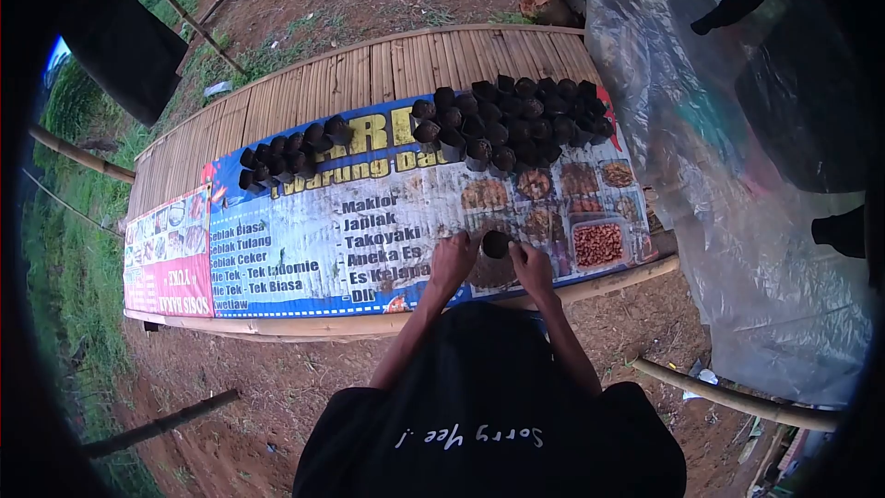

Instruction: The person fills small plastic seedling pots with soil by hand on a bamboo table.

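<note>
In the head view, a small black plastic planting bag stands at the front of the printed banner, its dark round top facing up. My right hand grips its right side with bent fingers. Just left of the bag is my left hand, fingers curled together; whatever is in them is too small to make out. A patch of loose soil lies on the banner between my wrists. Farther back stand many similar black bags, packed close together, and a smaller group of them is to the left.
The banner covers much of a bamboo-slat table. Clear plastic sheeting hangs along the right side. A bamboo pole lies low at the right, and a cut log is behind the table.
</note>
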`<state>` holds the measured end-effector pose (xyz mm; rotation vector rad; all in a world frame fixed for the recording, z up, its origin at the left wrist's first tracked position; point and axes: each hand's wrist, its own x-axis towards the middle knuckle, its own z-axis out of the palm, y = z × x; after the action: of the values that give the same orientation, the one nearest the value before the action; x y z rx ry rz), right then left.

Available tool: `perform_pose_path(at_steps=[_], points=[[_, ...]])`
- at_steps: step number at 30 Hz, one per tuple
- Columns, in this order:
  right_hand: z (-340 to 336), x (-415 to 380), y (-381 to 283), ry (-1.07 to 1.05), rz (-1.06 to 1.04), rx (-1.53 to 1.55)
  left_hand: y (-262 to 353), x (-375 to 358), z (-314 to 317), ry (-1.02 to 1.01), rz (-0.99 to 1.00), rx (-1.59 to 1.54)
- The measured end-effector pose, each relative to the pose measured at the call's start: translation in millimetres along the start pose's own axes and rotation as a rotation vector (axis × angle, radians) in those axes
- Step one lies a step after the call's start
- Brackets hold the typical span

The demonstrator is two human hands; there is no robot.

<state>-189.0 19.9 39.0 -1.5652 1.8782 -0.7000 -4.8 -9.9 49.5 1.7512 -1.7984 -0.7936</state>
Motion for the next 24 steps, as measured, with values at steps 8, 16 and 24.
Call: perform_pose_path(at_steps=[8,16,24], points=[[-3.0,21.4,-2.2,-0.035,-0.293,-0.232,-18.5,-13.1,35.9,-0.079,0.041,-0.067],[3.9,14.9,-4.6,-0.052,-0.208,-0.179,-14.5,-0.7,20.6,-0.138,0.064,-0.088],[30.0,-26.0,4.0,-0.078,-0.048,0.06,-23.6,8.9,6.4,-0.165,0.157,-0.127]])
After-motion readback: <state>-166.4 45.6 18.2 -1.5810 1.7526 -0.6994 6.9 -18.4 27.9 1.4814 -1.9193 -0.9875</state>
